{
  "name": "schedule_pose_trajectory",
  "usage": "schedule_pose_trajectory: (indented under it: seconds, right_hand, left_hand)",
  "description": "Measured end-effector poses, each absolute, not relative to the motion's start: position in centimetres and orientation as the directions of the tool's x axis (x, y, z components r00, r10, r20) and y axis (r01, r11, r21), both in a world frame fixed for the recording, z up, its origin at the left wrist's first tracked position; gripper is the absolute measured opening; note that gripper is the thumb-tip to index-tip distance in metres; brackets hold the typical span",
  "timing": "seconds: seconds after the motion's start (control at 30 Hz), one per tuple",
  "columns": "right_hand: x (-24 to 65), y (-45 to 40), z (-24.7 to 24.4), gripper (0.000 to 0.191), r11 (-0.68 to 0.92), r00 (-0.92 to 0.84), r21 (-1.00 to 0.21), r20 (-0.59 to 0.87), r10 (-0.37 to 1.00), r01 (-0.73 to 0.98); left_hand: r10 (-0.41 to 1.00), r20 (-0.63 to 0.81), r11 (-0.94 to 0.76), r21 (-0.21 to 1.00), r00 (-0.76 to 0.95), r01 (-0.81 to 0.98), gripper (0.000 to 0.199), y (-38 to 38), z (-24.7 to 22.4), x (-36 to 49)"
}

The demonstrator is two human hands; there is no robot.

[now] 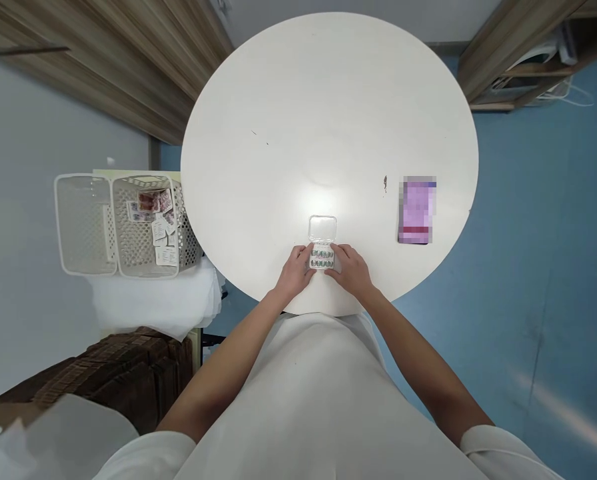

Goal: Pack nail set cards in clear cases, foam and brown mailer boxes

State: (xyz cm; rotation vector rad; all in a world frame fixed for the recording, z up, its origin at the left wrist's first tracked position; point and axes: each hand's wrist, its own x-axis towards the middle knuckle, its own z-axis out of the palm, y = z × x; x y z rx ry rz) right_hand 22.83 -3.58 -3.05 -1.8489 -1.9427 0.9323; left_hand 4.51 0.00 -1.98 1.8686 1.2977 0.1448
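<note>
A small clear plastic case (pixel 322 228) lies with its lid raised near the front edge of the white oval table (pixel 328 100). In its lower part sits a blister pack (pixel 322 256) with two rows of green capsules. My left hand (pixel 296 272) grips the left side of the pack and case, fingers bent around the edge. From the right, my right hand (pixel 350 268) holds the opposite side in the same way, its thumb at the near corner. The fingertips cover the side edges of the case.
A blurred purple rectangular object (pixel 416 212) lies on the right of the table. To the left stands a white perforated basket (pixel 143 250) with its lid open and several blister packs and packets inside. Brown bundles (pixel 123 380) are at the lower left.
</note>
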Motion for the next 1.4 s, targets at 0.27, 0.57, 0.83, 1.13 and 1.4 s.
schedule_pose_trajectory:
  seconds: [0.27,0.57,0.83,1.13,1.4]
  right_hand:
    - [22.7,-3.9,-3.7,0.067,-0.067,-0.107,-0.655,-0.222,0.969,0.752]
    - [23.3,-3.2,-2.1,0.064,-0.416,0.071,-0.825,-0.423,0.903,0.383]
    - [23.7,-2.4,-1.8,0.043,-0.59,0.096,-0.798,-0.583,0.807,0.12]
    - [23.6,-1.9,-2.5,0.038,-0.614,0.13,-0.787,-0.604,0.787,0.064]
    - [24.0,-2.9,0.6,0.041,-0.56,0.179,-0.82,-0.573,0.8,-0.12]
  left_hand:
    - [0.818,-0.369,-0.086,0.68,0.441,0.728,0.07,-0.3,-1.9,4.6]
    - [0.851,-0.444,0.198,0.766,0.28,0.612,0.064,-0.2,-1.0,4.5]
    - [0.85,-0.519,0.386,0.734,0.094,0.558,0.042,-0.2,-1.8,4.8]
    - [0.79,-0.61,0.578,0.77,0.051,0.269,0.032,-0.1,-2.4,5.5]
    - [0.728,-0.632,0.64,0.765,0.264,0.067,0.035,0.0,0.3,5.4]
